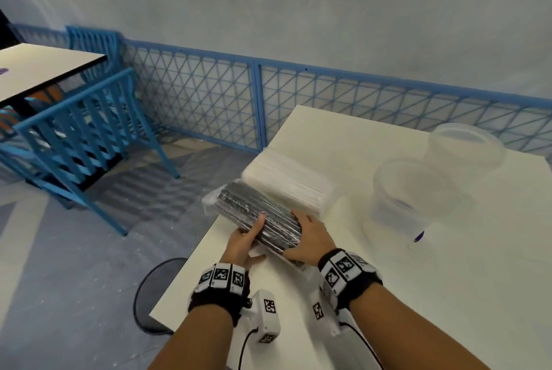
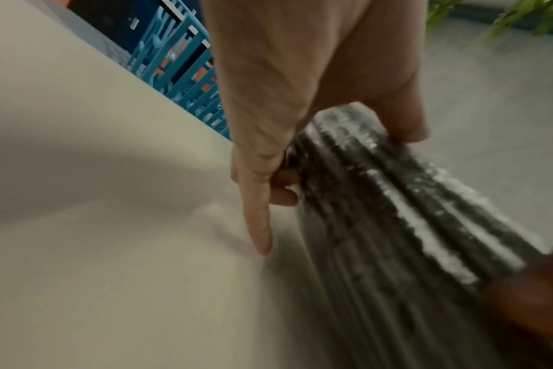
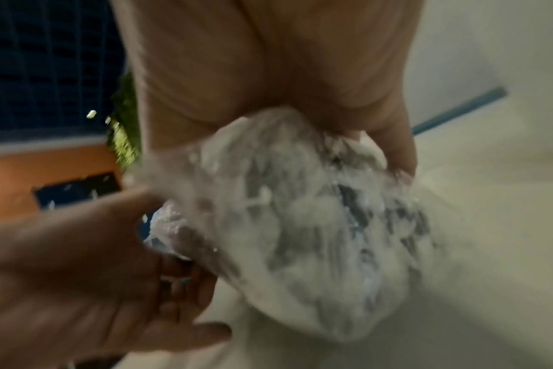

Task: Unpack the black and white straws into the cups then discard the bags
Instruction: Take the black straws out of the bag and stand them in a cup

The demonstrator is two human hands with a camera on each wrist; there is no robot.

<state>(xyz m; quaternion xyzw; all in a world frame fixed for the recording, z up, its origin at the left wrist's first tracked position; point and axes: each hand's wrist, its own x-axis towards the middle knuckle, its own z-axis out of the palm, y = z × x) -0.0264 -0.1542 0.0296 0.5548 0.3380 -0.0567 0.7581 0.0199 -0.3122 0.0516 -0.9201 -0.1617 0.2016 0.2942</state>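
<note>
A clear bag of black straws (image 1: 257, 214) lies slanted over the left edge of the white table (image 1: 343, 136), and both my hands hold its near end. My left hand (image 1: 246, 238) grips its left side, thumb on top; the left wrist view shows the thumb and curled fingers round the black straws (image 2: 379, 199). My right hand (image 1: 307, 235) clasps the right side, and the right wrist view shows it on the crumpled bag end (image 3: 300, 212). A bag of white straws (image 1: 286, 172) lies just behind. Two clear cups (image 1: 415, 199) (image 1: 466, 145) stand to the right.
A dark round bin (image 1: 155, 292) stands on the floor below the table's left edge. Blue chairs (image 1: 83, 131) and another white table (image 1: 38, 68) are at far left. A blue lattice fence (image 1: 298, 101) runs behind the table.
</note>
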